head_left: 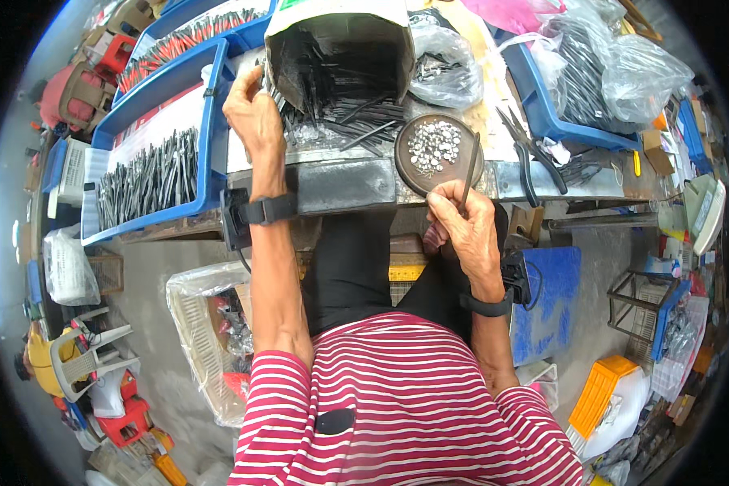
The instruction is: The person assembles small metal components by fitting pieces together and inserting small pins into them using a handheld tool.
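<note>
while the right hand [462,217] is just below the round brown dish [454,181], its thumb and fingers are clamped on a slim dark rod [471,166], which points upward across the dish's right edge in the view. small shiny silver pieces [435,147] lie inside that dish, on the near edge of the worn, dark-fronted desk [344,183]. the left hand [255,109] is well to the left of the dish, its fingers curled beside an open-mouthed box with a pale green and white outside [340,10]; whether they are pinched on anything, i cannot tell. left of the dish, a loose heap of slim black pieces [364,125] spills from the box's mouth. farther left stands a blue plastic tray [213,146] with many more slim black pieces [150,172] in it. just behind the dish sits a clear plastic bag [464,81] with dark contents, and to its right lie dark-handled pliers [526,155], their handles toward the desk's near edge.
</note>
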### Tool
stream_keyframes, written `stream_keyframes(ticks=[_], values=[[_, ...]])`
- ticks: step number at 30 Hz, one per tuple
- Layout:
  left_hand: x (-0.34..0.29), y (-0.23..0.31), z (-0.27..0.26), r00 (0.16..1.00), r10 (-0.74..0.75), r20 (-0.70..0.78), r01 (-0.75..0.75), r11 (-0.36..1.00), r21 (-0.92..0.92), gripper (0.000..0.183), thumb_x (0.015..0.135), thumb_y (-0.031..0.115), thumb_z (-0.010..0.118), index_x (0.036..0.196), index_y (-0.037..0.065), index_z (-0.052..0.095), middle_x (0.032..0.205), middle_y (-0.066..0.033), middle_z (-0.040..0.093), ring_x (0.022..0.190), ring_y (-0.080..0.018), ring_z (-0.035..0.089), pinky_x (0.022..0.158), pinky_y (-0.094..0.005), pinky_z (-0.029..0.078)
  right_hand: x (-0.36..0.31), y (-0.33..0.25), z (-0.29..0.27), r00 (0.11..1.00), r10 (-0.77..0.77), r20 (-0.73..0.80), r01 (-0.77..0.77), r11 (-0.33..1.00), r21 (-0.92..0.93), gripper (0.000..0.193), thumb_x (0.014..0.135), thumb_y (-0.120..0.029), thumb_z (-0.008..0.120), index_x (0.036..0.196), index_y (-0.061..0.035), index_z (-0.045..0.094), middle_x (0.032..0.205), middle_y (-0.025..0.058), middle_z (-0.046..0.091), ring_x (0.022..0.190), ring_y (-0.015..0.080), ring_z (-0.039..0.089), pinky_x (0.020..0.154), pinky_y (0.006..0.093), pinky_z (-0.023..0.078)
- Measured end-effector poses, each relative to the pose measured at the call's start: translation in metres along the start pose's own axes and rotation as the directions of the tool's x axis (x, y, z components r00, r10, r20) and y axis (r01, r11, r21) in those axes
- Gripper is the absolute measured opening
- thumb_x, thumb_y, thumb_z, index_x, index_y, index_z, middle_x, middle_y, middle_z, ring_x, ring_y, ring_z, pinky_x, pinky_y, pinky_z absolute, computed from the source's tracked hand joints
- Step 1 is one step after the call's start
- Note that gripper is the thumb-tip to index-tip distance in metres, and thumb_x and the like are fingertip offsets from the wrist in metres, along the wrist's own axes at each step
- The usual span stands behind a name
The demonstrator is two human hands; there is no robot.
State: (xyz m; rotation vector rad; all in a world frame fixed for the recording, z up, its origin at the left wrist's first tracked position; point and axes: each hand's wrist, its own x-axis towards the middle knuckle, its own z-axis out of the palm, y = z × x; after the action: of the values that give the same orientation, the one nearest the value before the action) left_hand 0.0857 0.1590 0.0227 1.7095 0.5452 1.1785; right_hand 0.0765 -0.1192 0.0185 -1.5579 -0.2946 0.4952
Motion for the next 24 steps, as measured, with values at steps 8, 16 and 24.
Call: stream_keyframes(ticks=[8,16,24], values=[[-0.076,0.045,0.014,0.989,0.102,0.105,-0.122,0.971,0.205,0.024,0.069,-0.007,0.047,0.091,-0.001,0.054,0.080,-0.0118,0.053,0.074,-0.0225,0.051,0.071,-0.0320,0.041,0.001,-0.001,-0.012,0.999,0.010,-0.048,-0.011,1.000,-0.019,0.014,0.081,-0.014,0.056,0.080,0.0005,0.056,0.061,0.0016,0.054,0.047,0.0039,0.045,0.042,0.0180,0.036],[-0.091,0.026,0.028,0.887,0.114,0.447,-0.312,0.862,0.399,0.014,0.066,0.002,0.057,0.079,0.005,0.058,0.076,-0.0121,0.055,0.076,-0.0304,0.050,0.068,-0.0396,0.039,0.003,0.000,-0.012,0.918,-0.360,-0.168,0.240,0.839,-0.489,0.016,0.074,-0.005,0.058,0.088,0.0011,0.058,0.076,0.0110,0.054,0.060,0.0167,0.052,0.055,0.0262,0.042],[-0.092,0.021,0.030,0.884,0.066,0.463,-0.297,0.844,0.447,0.012,0.069,0.005,0.057,0.079,0.000,0.058,0.078,-0.0146,0.060,0.073,-0.0299,0.055,0.068,-0.0367,0.043,0.004,0.006,-0.015,0.844,-0.536,-0.001,0.337,0.532,-0.776,0.027,0.066,-0.007,0.066,0.093,-0.0058,0.061,0.086,0.0106,0.047,0.073,0.0230,0.049,0.065,0.0306,0.041]])
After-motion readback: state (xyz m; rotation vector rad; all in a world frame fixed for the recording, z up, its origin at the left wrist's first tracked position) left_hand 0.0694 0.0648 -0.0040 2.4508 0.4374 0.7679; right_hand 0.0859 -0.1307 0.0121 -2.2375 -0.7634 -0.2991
